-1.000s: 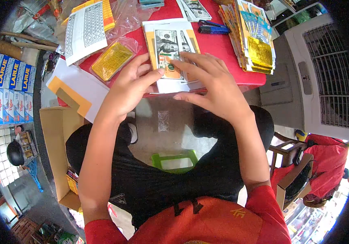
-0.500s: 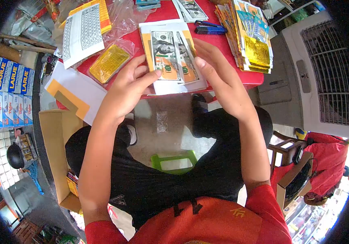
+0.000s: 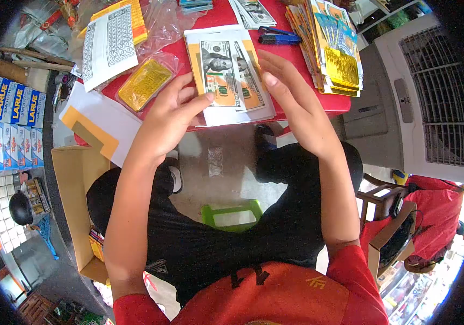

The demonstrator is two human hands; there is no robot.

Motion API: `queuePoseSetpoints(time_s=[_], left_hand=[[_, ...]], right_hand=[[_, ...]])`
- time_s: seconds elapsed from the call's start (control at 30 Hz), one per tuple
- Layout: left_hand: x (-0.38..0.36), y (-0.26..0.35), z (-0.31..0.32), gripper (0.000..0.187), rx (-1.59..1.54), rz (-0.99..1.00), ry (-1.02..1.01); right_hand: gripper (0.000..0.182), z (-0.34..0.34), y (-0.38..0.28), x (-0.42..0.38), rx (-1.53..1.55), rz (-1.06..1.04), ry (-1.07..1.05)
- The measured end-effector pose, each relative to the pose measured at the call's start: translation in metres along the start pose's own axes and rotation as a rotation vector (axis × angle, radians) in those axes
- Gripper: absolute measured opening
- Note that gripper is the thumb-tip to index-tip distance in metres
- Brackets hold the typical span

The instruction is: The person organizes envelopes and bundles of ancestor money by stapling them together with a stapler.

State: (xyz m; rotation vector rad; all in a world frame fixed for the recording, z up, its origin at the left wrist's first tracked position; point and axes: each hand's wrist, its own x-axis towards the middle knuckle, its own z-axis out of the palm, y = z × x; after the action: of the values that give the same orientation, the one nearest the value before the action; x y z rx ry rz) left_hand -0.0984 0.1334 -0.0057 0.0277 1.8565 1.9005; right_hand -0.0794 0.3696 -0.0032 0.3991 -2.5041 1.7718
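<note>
In front of me on the red table lies a stack of white and orange paper sheets (image 3: 194,46). Two banknote-like printed papers (image 3: 220,67), marked 100, overlap on top of it. My left hand (image 3: 168,116) is open at the stack's left edge, its thumb tip resting at the lower left of the notes and its fingers loosely bent. Just off the right edge, my right hand (image 3: 302,111) is open with fingers stretched and thumb apart. A gold block-shaped packet (image 3: 146,84) in clear plastic sits left of my left hand. Behind my right hand lies a blue stapler (image 3: 279,38).
A tall pile of colourful papers with gold sheets (image 3: 343,67) stands at the table's right. More notes (image 3: 254,12) lie at the back, and a printed white sheet (image 3: 110,49) at the left. An open cardboard box (image 3: 69,184) and a green stool (image 3: 232,214) are below.
My right hand has shifted slightly to the right, away from the notes. My left hand and the paper stack look nearly unchanged.
</note>
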Motion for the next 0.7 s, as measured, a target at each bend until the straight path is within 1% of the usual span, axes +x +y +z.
queuePoseSetpoints(time_s=[0.13,0.2,0.23,0.3,0.33,0.4,0.43,0.47,0.5,0.53,0.57,0.63,0.67,0.7], left_hand=[[0.001,-0.003,0.0,0.058,-0.01,0.02,-0.004],[0.002,-0.004,0.001,0.057,0.014,0.016,0.017],[0.002,-0.006,0.001,0.057,0.014,0.017,0.018],[0.003,-0.009,0.002,0.056,-0.03,0.032,0.035],[0.003,-0.009,0.003,0.056,-0.029,0.033,0.036],[0.003,-0.008,0.003,0.055,-0.048,0.06,0.054],[0.003,-0.008,0.004,0.055,-0.047,0.062,0.055],[0.002,-0.008,0.005,0.052,-0.104,0.065,0.074],[0.003,-0.008,0.005,0.049,-0.162,0.067,0.092],[0.005,-0.01,0.003,0.049,-0.161,0.069,0.091],[0.008,-0.012,0.0,0.049,-0.19,0.061,0.074],[0.011,-0.013,-0.002,0.049,-0.217,0.056,0.053],[0.011,-0.013,-0.002,0.05,-0.249,0.052,0.037],[0.011,-0.012,-0.002,0.051,-0.281,0.048,0.022]], right_hand=[[0.053,0.0,0.001,0.0,0.018,0.037,0.006],[0.06,-0.001,0.005,0.001,-0.134,-0.047,-0.015],[0.06,-0.001,0.002,0.0,-0.134,-0.048,-0.015],[0.067,-0.002,-0.01,-0.004,-0.483,-0.217,-0.099],[0.067,-0.001,-0.013,-0.005,-0.482,-0.218,-0.099],[0.075,0.003,-0.018,-0.007,-0.578,-0.296,-0.163],[0.072,0.007,-0.017,-0.008,-0.616,-0.325,-0.133],[0.072,0.009,-0.019,-0.007,-0.617,-0.328,-0.132],[0.07,0.011,-0.02,-0.007,-0.68,-0.364,-0.143],[0.067,0.012,-0.02,-0.006,-0.744,-0.399,-0.152],[0.067,0.012,-0.02,-0.006,-0.746,-0.4,-0.149],[0.052,0.012,-0.016,-0.005,-0.813,-0.493,-0.09],[0.052,0.013,-0.014,-0.005,-0.816,-0.493,-0.087],[0.046,0.013,-0.012,-0.005,-0.819,-0.522,-0.04]])
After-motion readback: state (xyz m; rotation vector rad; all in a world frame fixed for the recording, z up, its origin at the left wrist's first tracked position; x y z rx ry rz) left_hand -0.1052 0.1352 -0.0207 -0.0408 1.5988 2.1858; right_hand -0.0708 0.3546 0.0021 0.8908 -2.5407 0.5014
